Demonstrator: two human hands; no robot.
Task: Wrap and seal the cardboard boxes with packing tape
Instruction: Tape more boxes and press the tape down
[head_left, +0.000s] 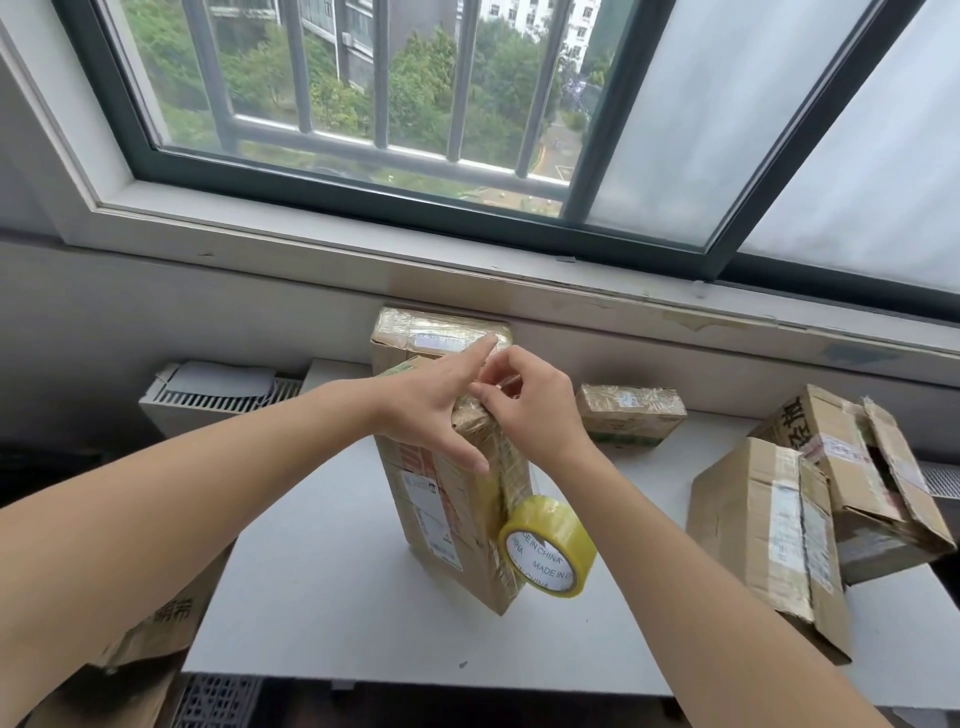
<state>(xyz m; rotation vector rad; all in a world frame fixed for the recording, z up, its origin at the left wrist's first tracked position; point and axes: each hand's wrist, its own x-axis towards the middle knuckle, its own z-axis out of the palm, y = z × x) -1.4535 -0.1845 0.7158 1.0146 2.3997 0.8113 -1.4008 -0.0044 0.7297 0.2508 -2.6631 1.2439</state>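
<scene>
- Box (441, 519) upright on the worktop (337, 597), steadied by the flat left hand (431, 410).
- Tape (488, 491) at its top is pinched by the right hand (530, 410); roll (545, 545) hangs beside.
- Smoothing before tearing is advised.

A window (337, 179) with upright bars (382, 73) fills the top of the frame above a chipped sill (467, 275), a white radiator (208, 399) sits middle left, and a white table (322, 597) lies bottom centre.
</scene>
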